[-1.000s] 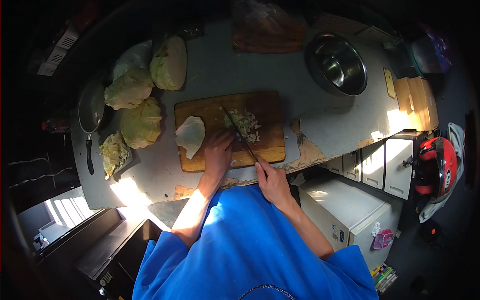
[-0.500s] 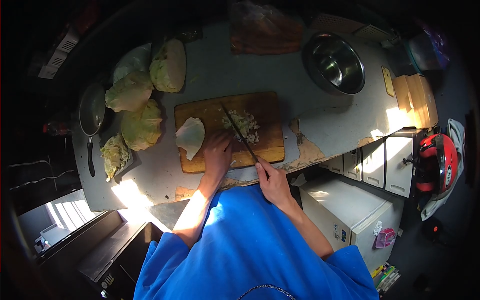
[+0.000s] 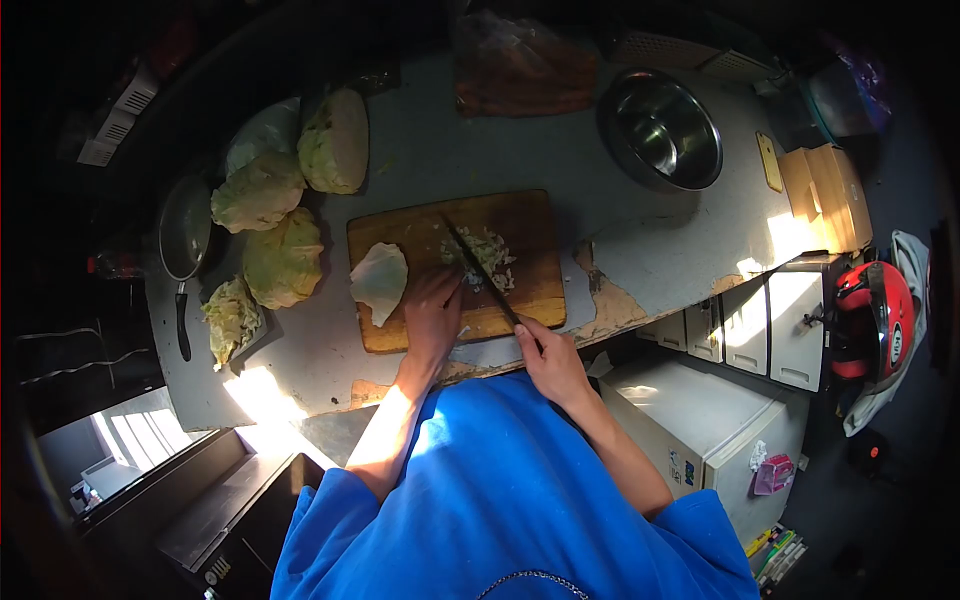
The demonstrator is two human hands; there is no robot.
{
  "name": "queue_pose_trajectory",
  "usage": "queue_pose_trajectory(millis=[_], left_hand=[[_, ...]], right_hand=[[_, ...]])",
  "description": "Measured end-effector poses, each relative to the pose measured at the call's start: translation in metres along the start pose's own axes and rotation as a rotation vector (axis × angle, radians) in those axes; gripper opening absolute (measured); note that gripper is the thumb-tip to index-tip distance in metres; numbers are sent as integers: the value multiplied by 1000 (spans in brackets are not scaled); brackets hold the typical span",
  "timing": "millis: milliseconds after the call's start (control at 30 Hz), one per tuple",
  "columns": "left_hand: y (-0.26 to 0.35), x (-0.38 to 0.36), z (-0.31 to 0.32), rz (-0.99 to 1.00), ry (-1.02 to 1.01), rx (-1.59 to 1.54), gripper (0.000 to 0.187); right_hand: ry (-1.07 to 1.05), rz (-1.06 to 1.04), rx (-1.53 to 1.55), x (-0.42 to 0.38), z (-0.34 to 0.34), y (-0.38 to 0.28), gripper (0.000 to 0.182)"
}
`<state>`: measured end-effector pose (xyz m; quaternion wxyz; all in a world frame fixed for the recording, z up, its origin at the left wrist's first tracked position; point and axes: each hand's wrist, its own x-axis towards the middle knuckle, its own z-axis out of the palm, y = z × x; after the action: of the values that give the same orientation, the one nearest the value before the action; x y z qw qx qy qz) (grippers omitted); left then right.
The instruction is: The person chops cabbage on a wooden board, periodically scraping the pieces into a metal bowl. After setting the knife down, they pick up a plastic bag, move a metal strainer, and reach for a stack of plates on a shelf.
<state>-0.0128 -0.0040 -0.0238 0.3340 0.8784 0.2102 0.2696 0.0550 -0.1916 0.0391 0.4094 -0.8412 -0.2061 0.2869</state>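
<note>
My right hand (image 3: pixel 547 357) is closed round the handle of a dark knife (image 3: pixel 480 268), whose blade slants up and left over the wooden cutting board (image 3: pixel 520 215). Chopped pale cabbage (image 3: pixel 493 255) lies on both sides of the blade. My left hand (image 3: pixel 433 312) rests on the board left of the knife, fingers bent and pressed close together; whatever is under them is too small to make out. A single cabbage leaf (image 3: pixel 380 283) lies flat on the board, left of my left hand.
Cabbage pieces (image 3: pixel 283 260) and a small pan (image 3: pixel 185 235) are at the left. A bag of reddish-brown food (image 3: pixel 525 75) lies at the back. A steel bowl (image 3: pixel 663 130), a phone (image 3: pixel 769 162) and a cardboard box (image 3: pixel 828 200) stand at the right.
The view has shifted slightly. My right hand has moved a little to the right and down with the knife. My left hand stays beside the blade in nearly the same place.
</note>
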Motion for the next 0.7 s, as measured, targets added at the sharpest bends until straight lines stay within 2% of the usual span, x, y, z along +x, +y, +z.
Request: queue_pose_trajectory(millis=[67, 133, 233, 333, 467, 567, 667, 700], left_hand=[[2, -3, 0, -21, -3, -2, 18], [2, -6, 0, -85, -2, -42, 18], [3, -5, 2, -125, -9, -17, 18], [2, -3, 4, -61, 19, 1, 20], [3, 3, 1, -42, 34, -40, 24], [14, 8, -14, -116, 34, -66, 27], [15, 3, -23, -90, 23, 70, 28], [12, 0, -22, -139, -23, 92, 25]], right_hand=[[-13, 45, 5, -2, -4, -3, 32], [76, -27, -8, -4, -4, -4, 31], [67, -94, -88, 0, 2, 7, 30], [70, -99, -193, -1, 7, 5, 29], [85, -117, -157, 0, 5, 7, 29], [29, -54, -79, -2, 3, 7, 30], [11, 10, -36, -9, 0, -3, 31], [19, -11, -41, -10, 2, -3, 31]])
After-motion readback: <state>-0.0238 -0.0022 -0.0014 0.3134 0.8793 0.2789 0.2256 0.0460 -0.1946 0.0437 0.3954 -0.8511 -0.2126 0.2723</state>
